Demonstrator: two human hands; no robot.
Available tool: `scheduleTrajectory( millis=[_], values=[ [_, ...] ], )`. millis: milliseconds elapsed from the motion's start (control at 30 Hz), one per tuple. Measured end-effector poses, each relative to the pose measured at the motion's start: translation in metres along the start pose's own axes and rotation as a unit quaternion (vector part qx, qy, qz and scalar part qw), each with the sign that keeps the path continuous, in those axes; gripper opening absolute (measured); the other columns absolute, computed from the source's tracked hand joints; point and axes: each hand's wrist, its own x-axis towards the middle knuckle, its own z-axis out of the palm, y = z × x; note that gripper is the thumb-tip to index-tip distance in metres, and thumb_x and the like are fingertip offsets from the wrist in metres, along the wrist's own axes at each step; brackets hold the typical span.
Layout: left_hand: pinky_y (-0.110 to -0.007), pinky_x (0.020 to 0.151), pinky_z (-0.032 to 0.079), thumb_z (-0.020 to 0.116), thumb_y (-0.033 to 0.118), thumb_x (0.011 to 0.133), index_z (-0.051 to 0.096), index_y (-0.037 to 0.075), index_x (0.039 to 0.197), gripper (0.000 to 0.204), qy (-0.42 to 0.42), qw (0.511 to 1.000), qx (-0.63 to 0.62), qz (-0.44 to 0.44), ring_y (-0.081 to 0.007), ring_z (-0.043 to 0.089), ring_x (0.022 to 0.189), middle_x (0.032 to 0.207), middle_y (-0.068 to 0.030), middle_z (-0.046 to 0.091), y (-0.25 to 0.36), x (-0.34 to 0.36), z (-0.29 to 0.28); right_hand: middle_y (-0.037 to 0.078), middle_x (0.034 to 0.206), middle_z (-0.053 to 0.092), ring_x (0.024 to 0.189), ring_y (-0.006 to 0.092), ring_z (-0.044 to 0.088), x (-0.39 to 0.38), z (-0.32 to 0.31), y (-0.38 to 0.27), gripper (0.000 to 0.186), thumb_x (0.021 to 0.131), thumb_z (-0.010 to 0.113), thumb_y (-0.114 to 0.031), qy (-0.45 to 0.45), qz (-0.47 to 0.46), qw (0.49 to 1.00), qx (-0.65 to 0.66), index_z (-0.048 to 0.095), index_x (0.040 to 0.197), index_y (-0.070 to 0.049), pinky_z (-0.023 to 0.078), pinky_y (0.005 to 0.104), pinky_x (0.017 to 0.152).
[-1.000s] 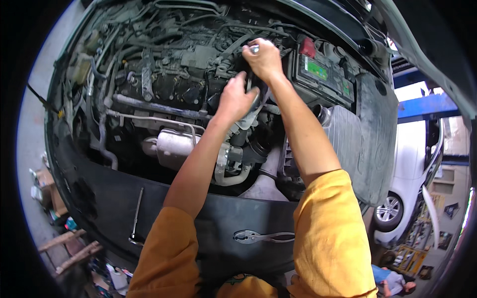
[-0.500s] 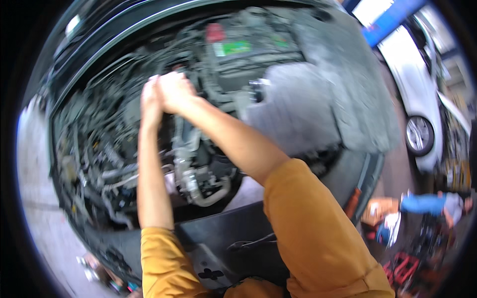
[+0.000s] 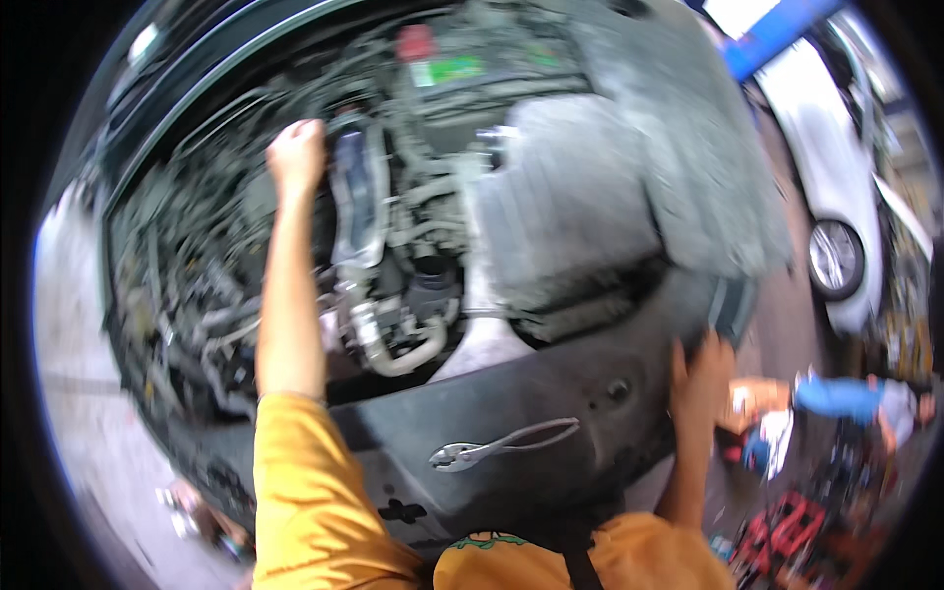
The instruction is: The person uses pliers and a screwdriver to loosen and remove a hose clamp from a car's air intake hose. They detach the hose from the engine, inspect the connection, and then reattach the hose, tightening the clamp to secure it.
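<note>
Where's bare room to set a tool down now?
Black front panel, between the pliers and right hand, is bare around one round spot. The grey box, in front of the battery, also looks bare on top. Around the left hand, engine parts are crowded.

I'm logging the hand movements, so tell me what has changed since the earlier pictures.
The right hand has moved away from the left hand over the engine, rightward to the right end of the front panel. The orange tool handle seen there half a second ago is now hidden; whether it is grasped is unclear. The left hand, curled, stays over the engine; the pliers still lie on the panel.
</note>
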Motion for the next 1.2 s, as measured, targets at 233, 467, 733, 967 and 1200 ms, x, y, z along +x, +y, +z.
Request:
scheduleTrajectory(
  millis=[233,467,733,967,1200],
  values=[
    [-0.032,0.052,0.054,0.061,0.022,0.089,0.075,0.0,0.09,0.026,-0.033,0.991,-0.111,-0.074,-0.0165,0.064,0.054,0.07,-0.0084,0.07,-0.005,0.011,-0.012,0.025,0.13,0.054,0.112,0.0404,0.056,-0.062,0.011,0.018,0.064,0.093,0.056,-0.001,-0.094,0.049,0.991,0.084,0.033,0.153,0.003,0.045,0.045,0.099],
    [-0.029,0.046,0.053,0.055,0.013,0.088,0.072,0.0,0.084,0.021,-0.072,0.976,-0.179,-0.098,-0.013,0.059,0.05,0.072,-0.0073,0.07,0.004,0.001,-0.012,0.026,0.147,0.048,0.129,0.037,0.054,-0.087,-0.022,-0.007,0.057,0.097,0.041,-0.006,0.094,0.095,0.951,0.278,0.033,0.151,0.01,0.043,0.0416,0.107],
    [-0.03,0.046,0.053,0.052,0.014,0.088,0.071,-0.001,0.089,0.024,-0.116,0.977,-0.144,-0.105,-0.016,0.06,0.049,0.074,-0.0109,0.072,0.011,0.019,-0.016,0.013,0.1,0.069,0.092,0.0332,0.066,0.174,-0.033,-0.176,0.031,0.083,0.071,-0.003,0.132,-0.319,0.833,0.432,0.07,0.113,-0.004,0.053,0.0411,0.082],
    [-0.031,0.046,0.053,0.051,0.014,0.087,0.071,-0.001,0.085,0.025,-0.109,0.979,-0.129,-0.114,-0.0162,0.059,0.049,0.072,-0.0107,0.071,0.034,0.02,-0.01,0.02,0.105,0.073,0.101,0.0395,0.07,0.295,0.066,-0.36,0.025,0.074,0.064,0.002,-0.064,-0.482,0.838,0.249,0.073,0.097,-0.003,0.056,0.0482,0.085],
    [-0.032,0.046,0.054,0.051,0.014,0.087,0.071,-0.002,0.085,0.026,-0.103,0.979,-0.137,-0.113,-0.0167,0.058,0.048,0.073,-0.0118,0.071,0.026,0.017,-0.018,0.025,0.11,0.07,0.109,0.0396,0.067,0.291,0.082,-0.402,0.028,0.077,0.062,0.001,-0.143,-0.458,0.843,0.245,0.071,0.103,0.0,0.056,0.0468,0.091]
  ],
)
